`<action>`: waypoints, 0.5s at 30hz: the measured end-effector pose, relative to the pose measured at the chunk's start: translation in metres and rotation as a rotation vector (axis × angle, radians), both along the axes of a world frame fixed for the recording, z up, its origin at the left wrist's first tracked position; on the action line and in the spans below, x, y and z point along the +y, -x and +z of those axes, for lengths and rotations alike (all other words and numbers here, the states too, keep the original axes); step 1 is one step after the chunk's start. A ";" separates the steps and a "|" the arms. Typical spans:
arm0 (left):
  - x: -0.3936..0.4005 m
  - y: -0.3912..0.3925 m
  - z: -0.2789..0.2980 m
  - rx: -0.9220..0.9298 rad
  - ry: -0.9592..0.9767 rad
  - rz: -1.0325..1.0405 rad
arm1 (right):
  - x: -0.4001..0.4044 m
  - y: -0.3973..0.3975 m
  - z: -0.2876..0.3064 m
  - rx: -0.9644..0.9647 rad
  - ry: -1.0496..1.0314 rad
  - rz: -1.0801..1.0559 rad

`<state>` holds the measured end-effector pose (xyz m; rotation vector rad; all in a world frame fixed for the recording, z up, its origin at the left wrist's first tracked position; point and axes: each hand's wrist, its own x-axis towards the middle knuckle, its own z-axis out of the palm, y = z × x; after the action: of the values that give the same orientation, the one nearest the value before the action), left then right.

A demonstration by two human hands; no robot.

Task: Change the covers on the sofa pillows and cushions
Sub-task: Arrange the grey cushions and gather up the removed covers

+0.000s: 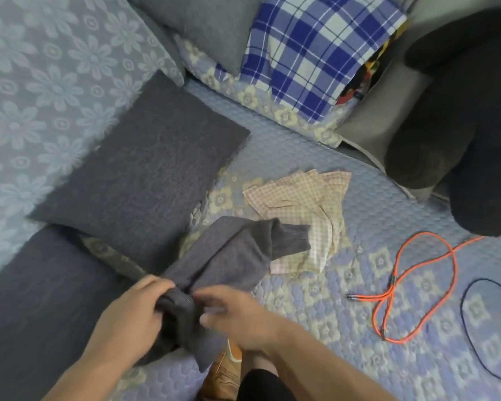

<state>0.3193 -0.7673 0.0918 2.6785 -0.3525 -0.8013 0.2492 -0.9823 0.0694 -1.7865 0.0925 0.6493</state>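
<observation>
A dark grey fuzzy cover (232, 256) lies crumpled and empty on the quilted sofa seat, its near end bunched up. Beside it to the left, a flat square cushion (145, 175) in the same grey lies tilted. A pink checked cover (304, 204) lies folded just behind, partly under the grey cover
</observation>
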 end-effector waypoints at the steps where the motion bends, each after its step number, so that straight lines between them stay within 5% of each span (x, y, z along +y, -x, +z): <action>1: 0.007 -0.003 -0.005 -0.006 -0.110 0.069 | -0.017 -0.004 -0.018 -0.028 0.086 -0.106; 4: 0.034 -0.007 -0.018 -0.014 -0.403 0.238 | -0.094 -0.012 -0.088 0.131 0.554 -0.555; 7: 0.051 -0.003 -0.028 -0.042 -0.425 0.430 | -0.163 -0.010 -0.142 0.408 0.848 -0.556; 15: 0.044 0.007 -0.020 -0.058 -0.251 0.417 | -0.166 -0.017 -0.172 0.542 0.613 -0.722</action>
<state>0.3122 -0.7232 0.0719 2.8588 0.3089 -0.6743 0.2660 -1.1488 -0.1026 -1.9026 1.3591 0.5768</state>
